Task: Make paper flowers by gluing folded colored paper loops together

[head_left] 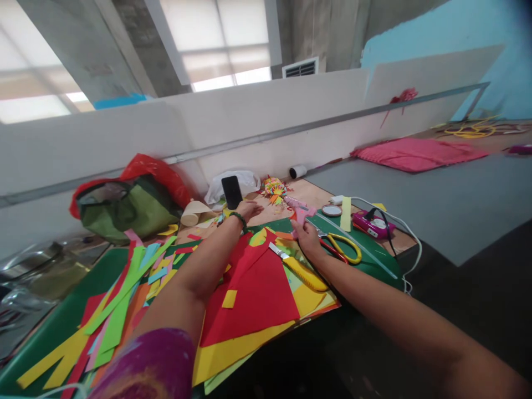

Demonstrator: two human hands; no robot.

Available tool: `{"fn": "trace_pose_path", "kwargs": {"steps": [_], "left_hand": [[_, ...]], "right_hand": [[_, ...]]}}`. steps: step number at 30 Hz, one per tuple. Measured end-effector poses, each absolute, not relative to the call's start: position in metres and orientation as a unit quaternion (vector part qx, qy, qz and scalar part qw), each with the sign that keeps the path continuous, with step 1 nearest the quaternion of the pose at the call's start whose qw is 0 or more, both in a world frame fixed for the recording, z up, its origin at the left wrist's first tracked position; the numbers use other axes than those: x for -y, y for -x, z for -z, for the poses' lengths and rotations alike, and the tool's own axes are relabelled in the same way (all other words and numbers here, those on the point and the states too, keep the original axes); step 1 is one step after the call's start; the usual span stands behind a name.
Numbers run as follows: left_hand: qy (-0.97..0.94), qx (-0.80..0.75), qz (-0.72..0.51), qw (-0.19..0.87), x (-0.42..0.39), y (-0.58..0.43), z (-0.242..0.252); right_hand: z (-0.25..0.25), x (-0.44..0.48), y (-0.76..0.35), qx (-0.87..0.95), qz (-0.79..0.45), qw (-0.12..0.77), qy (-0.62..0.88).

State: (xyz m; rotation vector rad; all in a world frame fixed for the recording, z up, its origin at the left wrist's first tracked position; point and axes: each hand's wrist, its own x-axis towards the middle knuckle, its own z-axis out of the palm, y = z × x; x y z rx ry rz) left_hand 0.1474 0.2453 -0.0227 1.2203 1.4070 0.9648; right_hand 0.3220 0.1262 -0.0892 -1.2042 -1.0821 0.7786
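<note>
My right hand is wrapped around the handle of a pink glue gun, whose nozzle points away from me. My left hand reaches forward just right of an upright black phone; its fingers stretch to the right and nothing shows in them. Beneath my arms lie red sheets over yellow sheets. A yellow cutter knife rests on them by my right wrist. Scissors with yellow handles lie right of that hand. Beyond the glue gun sits a multicoloured ball of paper bits.
Coloured strips cover the green surface at left. A green bag, a paper roll and a white plastic bag stand behind. At right are a tape ring and a purple power strip with a white cable.
</note>
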Motion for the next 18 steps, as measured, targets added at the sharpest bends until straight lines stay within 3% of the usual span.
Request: {"fn": "trace_pose_path", "kwargs": {"steps": [8, 18], "left_hand": [[-0.67, -0.62, -0.174, 0.37, -0.242, -0.178, 0.048], [-0.763, -0.568, -0.12, 0.286, -0.232, -0.184, 0.058]], "right_hand": [[0.094, -0.13, -0.323, 0.474, -0.335, 0.622, 0.525], [0.097, -0.131, -0.32, 0.481, -0.331, 0.616, 0.53]]}}
